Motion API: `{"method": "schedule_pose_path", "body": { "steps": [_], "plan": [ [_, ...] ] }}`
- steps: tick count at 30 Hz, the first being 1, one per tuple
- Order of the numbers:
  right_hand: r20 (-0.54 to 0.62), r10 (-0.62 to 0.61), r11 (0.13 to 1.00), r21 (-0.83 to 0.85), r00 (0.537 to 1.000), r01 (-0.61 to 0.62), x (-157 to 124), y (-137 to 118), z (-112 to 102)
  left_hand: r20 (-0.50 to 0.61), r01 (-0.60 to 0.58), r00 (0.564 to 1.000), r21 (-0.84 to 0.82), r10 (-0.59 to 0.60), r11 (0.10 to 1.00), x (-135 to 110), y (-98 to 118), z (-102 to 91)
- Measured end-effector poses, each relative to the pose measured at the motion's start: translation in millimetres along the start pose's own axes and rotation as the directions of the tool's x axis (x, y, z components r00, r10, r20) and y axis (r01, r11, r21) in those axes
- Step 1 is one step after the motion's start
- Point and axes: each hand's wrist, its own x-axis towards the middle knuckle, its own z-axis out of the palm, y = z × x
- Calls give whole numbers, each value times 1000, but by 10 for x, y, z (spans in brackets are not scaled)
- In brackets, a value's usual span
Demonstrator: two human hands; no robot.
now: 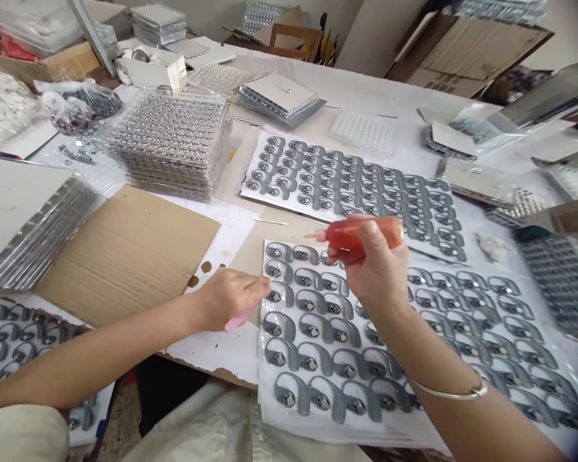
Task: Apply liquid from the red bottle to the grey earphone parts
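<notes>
My right hand (378, 269) grips an orange-red squeeze bottle (366, 233), tilted on its side with its thin nozzle pointing left. It hangs above a white sheet (366, 428) carrying rows of grey hook-shaped pieces (313, 359), each with a shiny round stud. My left hand (234, 292) is closed around a slim pink tool (241, 317) at the sheet's left edge. The tool's tip and its exact kind are hidden by the fingers. A cotton swab (272, 222) lies just beyond, on the table.
Behind lies a second sheet of grey pieces (313, 173). A tall stack of clear studded trays (168, 141) stands back left, beside a cardboard piece (130, 247). More trays (19, 224) lean at the far left. A white box (158, 70) sits farther back.
</notes>
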Motion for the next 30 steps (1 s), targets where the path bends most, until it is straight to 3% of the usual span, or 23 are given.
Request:
{"method": "schedule_pose_path", "body": {
  "steps": [3, 6, 8, 16, 26, 30],
  "plan": [
    [6, -223, 952, -216, 975, 219, -152, 46, 83, -13, -51, 999, 82, 52, 995, -10, 10, 55],
    [77, -435, 794, -437, 897, 422, -285, 71, 122, 2, -73, 997, 151, 73, 986, 18, 11, 68],
    [151, -495, 710, -497, 856, 499, -340, 101, 126, 41, -73, 997, 181, 67, 981, 33, 23, 62],
    [359, -597, 528, -497, 718, 688, -356, 269, 137, 100, -89, 993, 280, 63, 956, 25, 92, 69],
    [408, -567, 519, -497, 715, 695, -358, 282, 140, 123, -97, 990, 283, 65, 954, 12, 82, 83],
    [422, -596, 479, -495, 683, 725, -357, 292, 139, 141, -102, 988, 296, 62, 950, 12, 84, 80]
  ]
}}
